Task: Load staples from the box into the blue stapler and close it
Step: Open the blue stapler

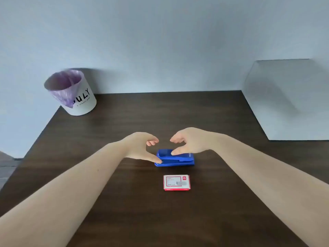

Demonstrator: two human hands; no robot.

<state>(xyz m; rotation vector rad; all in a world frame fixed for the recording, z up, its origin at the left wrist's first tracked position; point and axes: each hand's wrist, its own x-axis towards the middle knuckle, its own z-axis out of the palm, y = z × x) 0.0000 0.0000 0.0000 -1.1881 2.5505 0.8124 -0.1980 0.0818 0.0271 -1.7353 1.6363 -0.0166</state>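
White bin [78, 98], far left corner of table [124, 202]: large black capitals "ULY" legible on side; a letter before them covered by purple liner [64, 94], so full word not certain. Smaller line of print beneath, too blurred to read.

Staple box [176, 182], near centre of table: red-and-white label with lines of print and small red logo patch at top right corner, all too small to read. No numbers legible anywhere.

Glossy blue plastic stapler [175, 158]; matt printed card staple box [176, 182]; dark, smooth wood-grain table [124, 122].
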